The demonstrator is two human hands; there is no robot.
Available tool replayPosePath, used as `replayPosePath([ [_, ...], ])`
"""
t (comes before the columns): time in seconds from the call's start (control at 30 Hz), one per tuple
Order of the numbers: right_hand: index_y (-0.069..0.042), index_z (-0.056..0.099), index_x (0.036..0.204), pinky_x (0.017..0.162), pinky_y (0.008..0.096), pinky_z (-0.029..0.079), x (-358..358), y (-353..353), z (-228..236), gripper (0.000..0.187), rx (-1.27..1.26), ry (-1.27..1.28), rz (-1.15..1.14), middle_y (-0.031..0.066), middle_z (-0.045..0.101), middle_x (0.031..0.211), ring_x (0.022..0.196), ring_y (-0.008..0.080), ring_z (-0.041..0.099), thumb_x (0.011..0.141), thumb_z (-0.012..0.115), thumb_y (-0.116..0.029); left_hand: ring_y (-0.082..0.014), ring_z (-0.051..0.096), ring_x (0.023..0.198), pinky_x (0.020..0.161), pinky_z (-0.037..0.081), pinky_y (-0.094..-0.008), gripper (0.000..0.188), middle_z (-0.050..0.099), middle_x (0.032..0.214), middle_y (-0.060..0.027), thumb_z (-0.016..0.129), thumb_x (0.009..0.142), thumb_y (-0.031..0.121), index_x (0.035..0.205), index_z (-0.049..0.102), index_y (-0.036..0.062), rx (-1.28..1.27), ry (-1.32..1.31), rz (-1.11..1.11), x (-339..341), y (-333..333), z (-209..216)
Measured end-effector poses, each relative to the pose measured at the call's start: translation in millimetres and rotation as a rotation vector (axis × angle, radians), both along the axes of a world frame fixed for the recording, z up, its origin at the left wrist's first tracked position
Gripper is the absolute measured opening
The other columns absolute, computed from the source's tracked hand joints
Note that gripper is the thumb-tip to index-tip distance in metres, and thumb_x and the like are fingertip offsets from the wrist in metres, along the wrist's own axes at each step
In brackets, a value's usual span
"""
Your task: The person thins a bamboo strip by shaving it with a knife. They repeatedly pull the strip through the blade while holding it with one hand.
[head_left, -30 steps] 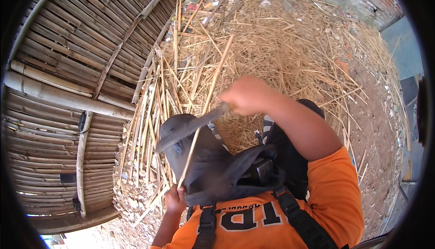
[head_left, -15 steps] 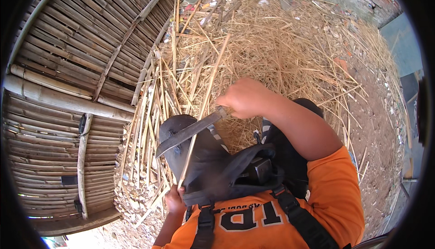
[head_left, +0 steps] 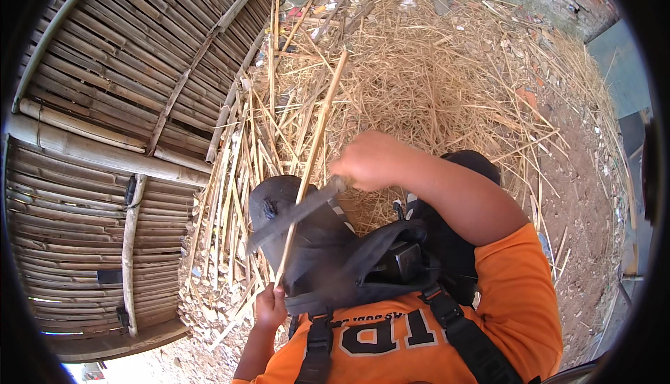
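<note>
Holding bamboo strip (head_left: 323, 119) and knife (head_left: 316, 202) crossed, left hand (head_left: 271, 306) pinching the strip's near end, right hand (head_left: 371, 160) clenching the knife.

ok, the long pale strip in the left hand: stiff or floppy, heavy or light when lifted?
Probably fairly stiff: the strip runs nearly straight well past the left hand. Likely light for its length, being so slender. Its far end may swing or flex if pushed, since the hand grips it well away from there.
</note>
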State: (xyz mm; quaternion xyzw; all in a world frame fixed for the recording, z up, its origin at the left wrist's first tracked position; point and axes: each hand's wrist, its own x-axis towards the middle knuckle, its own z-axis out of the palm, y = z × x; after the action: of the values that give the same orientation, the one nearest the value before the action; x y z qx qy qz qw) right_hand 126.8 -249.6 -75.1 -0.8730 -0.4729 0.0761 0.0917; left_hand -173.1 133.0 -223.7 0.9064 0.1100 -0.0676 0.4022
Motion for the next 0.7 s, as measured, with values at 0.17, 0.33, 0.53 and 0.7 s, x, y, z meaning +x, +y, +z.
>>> replayPosePath([
  [0.17, -0.011, 0.070, 0.105, 0.065, 0.0393, 0.055, 55.5, -41.9, -11.1, 0.017, 0.163, 0.270, -0.447, 0.0087, 0.068, 0.079, 0.071, 0.0199, 0.066, 0.091, 0.070, -0.020, -0.0340, 0.057, 0.052, 0.054, 0.044, -0.0432, 0.044, 0.054, 0.058, -0.0176, 0.051, 0.105, 0.037, 0.082, 0.060, 0.0010, 0.108, -0.026, 0.044, -8.1, -3.8, -7.8],
  [0.33, -0.007, 0.067, 0.105, 0.064, 0.0359, 0.055, 55.9, -51.8, 0.3, 0.021, 0.343, 0.362, -0.608, 0.0066, 0.066, 0.078, 0.067, 0.0170, 0.062, 0.095, 0.068, -0.026, -0.0315, 0.058, 0.055, 0.056, 0.045, -0.0415, 0.044, 0.057, 0.060, -0.0167, 0.050, 0.106, 0.036, 0.085, 0.062, 0.0004, 0.004, -0.019, 0.052, -1.8, -2.9, -10.9],
  [0.53, -0.007, 0.068, 0.094, 0.067, 0.0412, 0.056, 6.1, -1.7, 4.1, 0.019, 0.024, 0.181, -0.062, 0.0064, 0.070, 0.080, 0.075, 0.0223, 0.069, 0.092, 0.071, -0.025, -0.0206, 0.055, 0.057, 0.056, 0.044, -0.0370, 0.044, 0.057, 0.061, -0.0112, 0.047, 0.108, 0.036, 0.088, 0.064, 0.0004, -0.107, 0.034, -0.040, 3.2, 3.1, 4.9],
  [0.7, -0.008, 0.070, 0.109, 0.071, 0.0368, 0.057, 66.1, -48.8, -17.8, 0.025, 0.215, 0.273, -0.493, 0.0088, 0.070, 0.085, 0.076, 0.0188, 0.067, 0.093, 0.071, -0.026, -0.0169, 0.054, 0.059, 0.058, 0.044, -0.0358, 0.046, 0.058, 0.064, -0.0101, 0.046, 0.108, 0.037, 0.088, 0.064, 0.0008, -0.119, 0.079, -0.031, 4.1, 7.1, -1.1],
])
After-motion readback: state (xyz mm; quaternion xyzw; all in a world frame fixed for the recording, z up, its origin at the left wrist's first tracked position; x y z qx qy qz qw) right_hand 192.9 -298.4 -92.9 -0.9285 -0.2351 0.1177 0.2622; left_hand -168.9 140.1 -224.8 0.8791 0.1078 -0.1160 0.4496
